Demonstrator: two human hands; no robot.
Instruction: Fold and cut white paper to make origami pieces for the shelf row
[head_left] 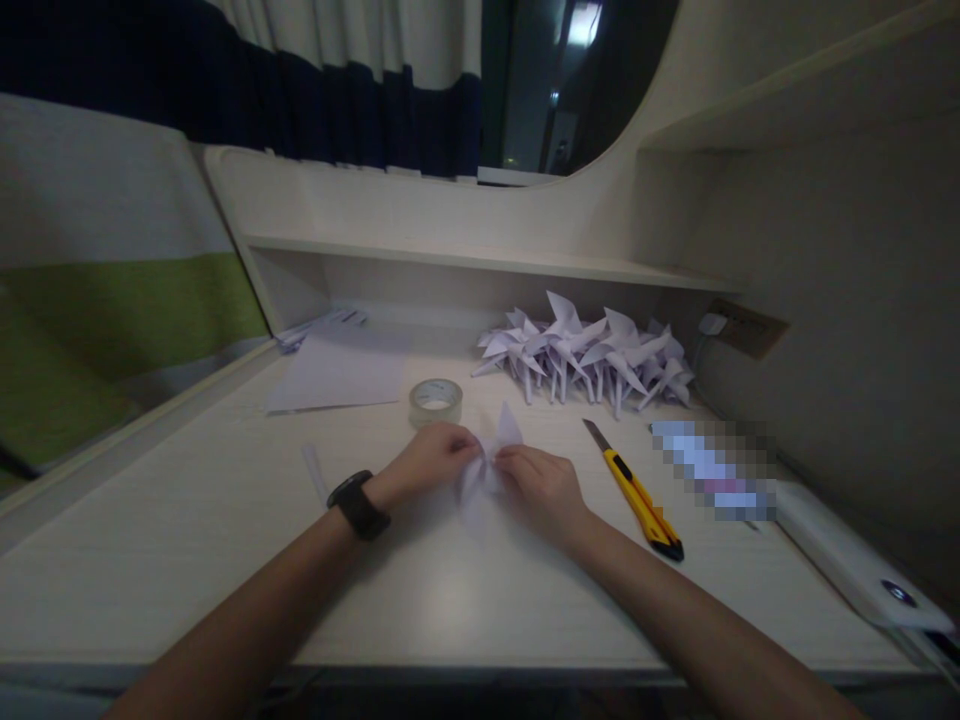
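Paper sheets [337, 372] lie flat at far left of the desk [187, 540], a loose strip [315, 470] just beside the left wrist, which wears a dark watch [358, 505]. Left hand [427, 460] pinches the left side of a folded white paper piece [487, 465] held at desk centre, just above the surface; fingers closed on it. Tape roll [435, 398] sits just behind that hand. Right hand [541, 487] grips the piece's right side, fingertips meeting the left hand's at the middle (exact fold hidden by the fingers). Judgement: fold goes best with both pinches tight at the centre, points aligned before creasing, piece pressed down on the desk for a sharp edge. Right of the hands, a yellow utility knife [636, 492] lies with blade out, pointing away, near the right forearm, so keep the elbow clear. Behind it, a heap of finished paper pinwheels [592, 358] against the back wall. Farther right, a blurred packet [716, 468] and a white power bank [847, 555]. Desk is pale wood-grain with a low shelf [480, 258] above; wall socket [742, 325] at right, curtain [337, 90] and dark window behind, dim light.
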